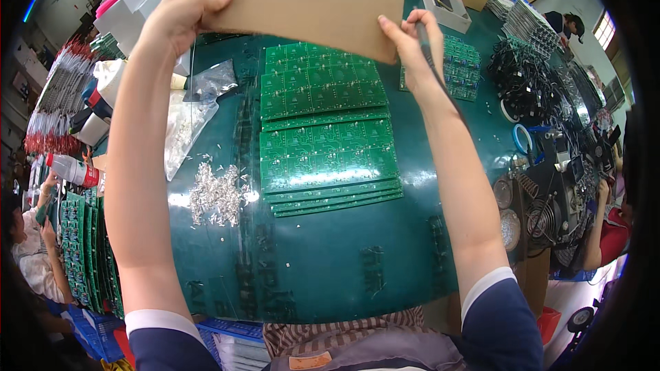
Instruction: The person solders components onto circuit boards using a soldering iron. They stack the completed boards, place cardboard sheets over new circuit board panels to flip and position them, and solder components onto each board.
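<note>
One seemingly flat cardboard (309, 0) between both hands (183, 17) (416, 47)

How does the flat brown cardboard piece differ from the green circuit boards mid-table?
The flat brown cardboard piece is plain and matte; the green circuit boards are patterned and glossy. The cardboard is held up by the left hand and right hand; the boards lie stacked on the green table. Both look flat.

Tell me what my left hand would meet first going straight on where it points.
Likely the brown cardboard sheet your left hand is holding by its left edge; what lies behind it is hidden.
</note>
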